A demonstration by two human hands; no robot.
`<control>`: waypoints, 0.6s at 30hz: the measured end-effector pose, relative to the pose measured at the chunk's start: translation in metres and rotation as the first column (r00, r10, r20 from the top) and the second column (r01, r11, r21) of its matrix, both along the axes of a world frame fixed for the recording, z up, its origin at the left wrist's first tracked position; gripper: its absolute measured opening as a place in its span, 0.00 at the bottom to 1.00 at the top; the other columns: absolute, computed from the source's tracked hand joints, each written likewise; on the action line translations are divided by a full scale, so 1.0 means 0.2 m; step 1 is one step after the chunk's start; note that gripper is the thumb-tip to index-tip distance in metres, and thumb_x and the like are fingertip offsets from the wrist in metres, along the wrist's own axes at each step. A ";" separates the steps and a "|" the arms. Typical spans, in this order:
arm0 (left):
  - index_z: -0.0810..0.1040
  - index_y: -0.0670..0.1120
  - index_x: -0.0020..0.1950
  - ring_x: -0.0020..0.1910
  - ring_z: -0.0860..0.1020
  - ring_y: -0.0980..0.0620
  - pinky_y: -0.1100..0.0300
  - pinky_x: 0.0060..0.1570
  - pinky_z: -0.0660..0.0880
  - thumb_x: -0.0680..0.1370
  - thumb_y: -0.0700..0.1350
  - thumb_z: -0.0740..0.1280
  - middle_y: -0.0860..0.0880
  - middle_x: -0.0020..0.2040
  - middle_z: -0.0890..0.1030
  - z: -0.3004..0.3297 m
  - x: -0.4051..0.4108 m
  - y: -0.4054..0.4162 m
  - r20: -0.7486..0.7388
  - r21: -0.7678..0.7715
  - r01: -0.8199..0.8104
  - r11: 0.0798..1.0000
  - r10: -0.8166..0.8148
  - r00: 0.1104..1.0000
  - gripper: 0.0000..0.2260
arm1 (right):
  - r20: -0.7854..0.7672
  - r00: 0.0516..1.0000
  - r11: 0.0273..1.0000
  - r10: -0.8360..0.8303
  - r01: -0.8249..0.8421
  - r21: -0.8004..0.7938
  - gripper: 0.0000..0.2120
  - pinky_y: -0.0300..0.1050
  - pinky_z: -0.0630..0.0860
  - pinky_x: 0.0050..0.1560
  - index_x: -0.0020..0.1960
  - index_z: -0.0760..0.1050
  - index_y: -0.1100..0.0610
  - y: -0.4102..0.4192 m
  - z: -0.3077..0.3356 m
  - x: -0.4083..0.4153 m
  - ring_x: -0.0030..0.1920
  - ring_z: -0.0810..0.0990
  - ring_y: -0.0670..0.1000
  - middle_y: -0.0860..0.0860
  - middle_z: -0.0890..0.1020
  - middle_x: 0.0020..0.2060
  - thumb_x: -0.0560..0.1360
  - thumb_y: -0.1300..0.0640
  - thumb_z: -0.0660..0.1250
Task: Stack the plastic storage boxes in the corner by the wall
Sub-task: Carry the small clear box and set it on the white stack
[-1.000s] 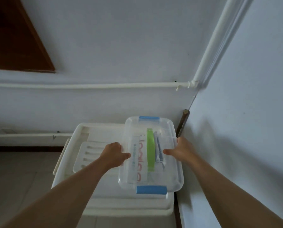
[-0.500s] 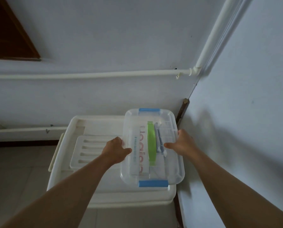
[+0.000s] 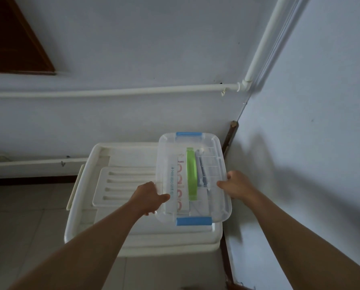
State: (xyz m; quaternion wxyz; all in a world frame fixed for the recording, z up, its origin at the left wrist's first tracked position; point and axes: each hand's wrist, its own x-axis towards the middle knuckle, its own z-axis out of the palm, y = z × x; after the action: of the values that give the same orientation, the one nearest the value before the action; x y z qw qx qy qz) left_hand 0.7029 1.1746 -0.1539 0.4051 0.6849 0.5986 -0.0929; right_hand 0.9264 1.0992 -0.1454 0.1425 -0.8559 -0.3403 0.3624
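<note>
The small clear box (image 3: 193, 176) with blue latches (image 3: 194, 221) is being held from both long sides, over the right part of the large white box (image 3: 103, 206). The left hand (image 3: 148, 196) is being kept curled on its left rim, thumb on the lid; the right hand (image 3: 235, 185) is being kept curled on its right rim. Whether it is being rested on the white lid cannot be told. A green strip (image 3: 191, 174) and printed packs are being seen through the lid. The white box is being kept on the floor (image 3: 24, 222) in the corner, just beside the right wall (image 3: 311, 164), below the white pipes (image 3: 116, 92).
</note>
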 end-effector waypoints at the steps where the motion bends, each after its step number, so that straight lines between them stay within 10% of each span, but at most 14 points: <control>1: 0.72 0.39 0.62 0.38 0.80 0.48 0.55 0.39 0.81 0.76 0.51 0.67 0.44 0.45 0.79 0.00 0.00 0.00 0.005 0.003 -0.006 1.000 0.006 1.000 0.20 | 0.019 1.000 1.000 0.016 -0.016 0.003 0.14 0.48 0.76 0.49 0.57 0.75 0.64 0.00 0.00 0.00 0.49 0.79 0.56 0.59 0.80 0.54 0.76 0.56 0.66; 18: 0.72 0.38 0.61 0.43 0.82 0.45 0.54 0.37 0.81 0.77 0.51 0.66 0.41 0.49 0.79 0.02 0.04 -0.07 -0.019 0.055 -0.103 0.993 0.104 0.994 0.20 | 0.033 0.997 0.997 0.071 -0.072 0.035 0.17 0.43 0.71 0.45 0.62 0.73 0.64 0.00 -0.04 0.01 0.55 0.79 0.58 0.59 0.79 0.56 0.78 0.55 0.63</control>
State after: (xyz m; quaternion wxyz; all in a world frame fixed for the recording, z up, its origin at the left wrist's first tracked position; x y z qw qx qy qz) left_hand 0.7114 1.1614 -0.1499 0.3842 0.6626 0.6399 -0.0630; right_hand 0.9288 1.0986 -0.1527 0.1397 -0.8461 -0.3793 0.3475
